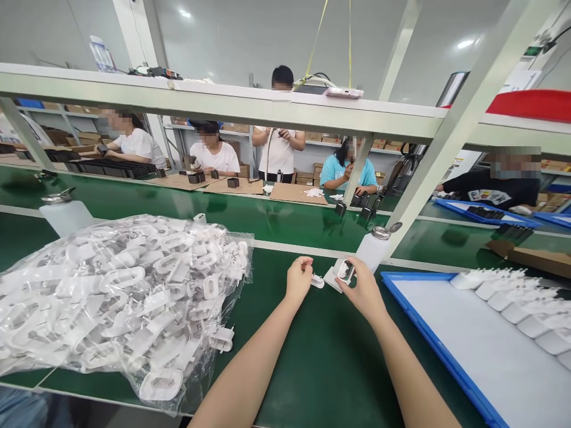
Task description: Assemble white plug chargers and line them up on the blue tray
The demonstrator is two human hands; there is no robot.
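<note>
My left hand (300, 280) is closed, its fingertips pinching a small white plastic plug piece (317, 282) with short prongs. Just to the right, my right hand (366, 291) grips a white plastic shell (343, 270) between thumb and fingers, its oval open end turned toward me. The two parts are apart, with a narrow gap between them. A flat white piece (332, 280) shows beside the shell; whether it belongs to it I cannot tell. Both hands are above the green work surface (307, 368).
A clear plastic bag (134, 291) heaped with white shells spreads over the left. At right, a blue-rimmed tray (428, 333) holds a row of white plug parts (513, 297). Pump bottles stand behind my right hand (372, 249) and far left (66, 217). Several co-workers sit or stand opposite.
</note>
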